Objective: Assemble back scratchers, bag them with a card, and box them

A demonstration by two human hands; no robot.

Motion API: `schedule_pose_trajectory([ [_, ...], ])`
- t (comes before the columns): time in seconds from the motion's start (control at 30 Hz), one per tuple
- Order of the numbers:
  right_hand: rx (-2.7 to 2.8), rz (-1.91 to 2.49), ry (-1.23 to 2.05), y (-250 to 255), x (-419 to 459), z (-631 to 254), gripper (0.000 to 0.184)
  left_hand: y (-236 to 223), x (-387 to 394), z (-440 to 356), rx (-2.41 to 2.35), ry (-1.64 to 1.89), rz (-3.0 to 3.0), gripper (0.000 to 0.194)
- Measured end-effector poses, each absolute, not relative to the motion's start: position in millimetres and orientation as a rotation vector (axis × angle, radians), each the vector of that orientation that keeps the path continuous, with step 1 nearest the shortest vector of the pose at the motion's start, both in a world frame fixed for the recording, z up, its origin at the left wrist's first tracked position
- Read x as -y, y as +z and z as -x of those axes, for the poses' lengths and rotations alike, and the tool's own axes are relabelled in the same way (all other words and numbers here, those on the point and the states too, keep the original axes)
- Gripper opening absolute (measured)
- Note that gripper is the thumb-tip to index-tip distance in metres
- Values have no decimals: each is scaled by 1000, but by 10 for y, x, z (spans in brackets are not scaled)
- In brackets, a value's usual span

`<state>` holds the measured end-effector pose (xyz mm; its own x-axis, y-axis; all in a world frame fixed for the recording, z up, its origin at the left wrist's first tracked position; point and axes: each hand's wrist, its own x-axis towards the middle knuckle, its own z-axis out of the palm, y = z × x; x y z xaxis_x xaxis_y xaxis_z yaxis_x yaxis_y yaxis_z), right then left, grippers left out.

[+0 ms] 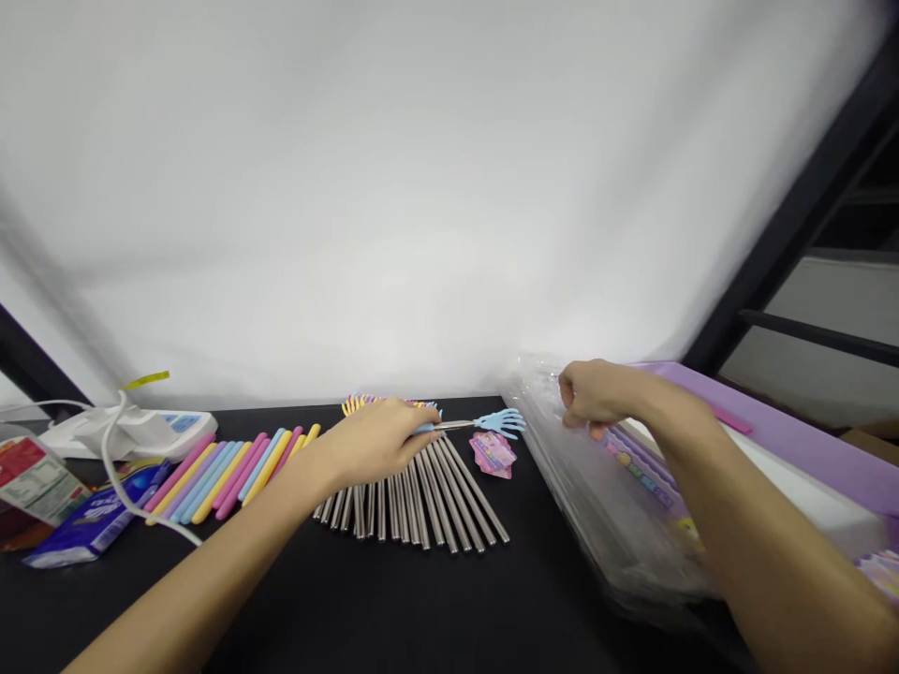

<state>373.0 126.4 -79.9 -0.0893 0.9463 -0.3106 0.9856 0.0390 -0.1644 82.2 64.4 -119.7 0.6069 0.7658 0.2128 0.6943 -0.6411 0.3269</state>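
Left hand (pixel 371 443) is wrapped around a thin steel stick (pixel 453 425) with a little blue plastic hand (pixel 500 423) on its end, and the fingers are closed tight on it. That stick is held just above a big fan of steel sticks (pixel 421 501) on the black table (pixel 267 608). Beside the fan is a fan of pink, yellow and blue plastic sticks (pixel 225 477), and a small pink paper card (pixel 493 455) lies just by the little blue hand. Right hand (pixel 594 393) is up on a clear plastic bag (pixel 596 505) lying by a purple box (pixel 793 435). Its fingers are curled together, but I cannot tell if they pinch the plastic. Round sticks can roll, so a bump from the left wrist could mess up the neat fans. The slippery bag could slide if it is tugged hard. A white cord (pixel 133 496) lies near the plastic sticks, and a hand caught on it could drag them out of place
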Motion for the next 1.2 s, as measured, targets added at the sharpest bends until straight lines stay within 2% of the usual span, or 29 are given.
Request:
schedule_pose_trajectory([
  [0.27,-2231,-2063,-339,-750,-1263,-3751,24,-1198,-639,-828,-1208,507,-2621,28],
  [0.53,-2247,-2104,-291,-717,-1306,-3808,18,-1110,-604,-836,-1296,371,-2689,32],
  [0.9,-2177,-2002,-304,-831,-1289,-3731,19,-1088,-592,-831,-1350,398,-2623,35],
  [1.03,-2182,-2032,-219,-801,-1289,-3739,21,-1078,-585,-830,-1330,443,-2596,34],
  [1.13,-2227,-2105,-100,-680,-1215,-3744,22,-1075,-585,-838,-1294,543,-2424,34],
  [1.2,-2368,-2154,-102,-588,-1124,-3687,20,-1080,-576,-880,-1171,664,-2096,35],
])
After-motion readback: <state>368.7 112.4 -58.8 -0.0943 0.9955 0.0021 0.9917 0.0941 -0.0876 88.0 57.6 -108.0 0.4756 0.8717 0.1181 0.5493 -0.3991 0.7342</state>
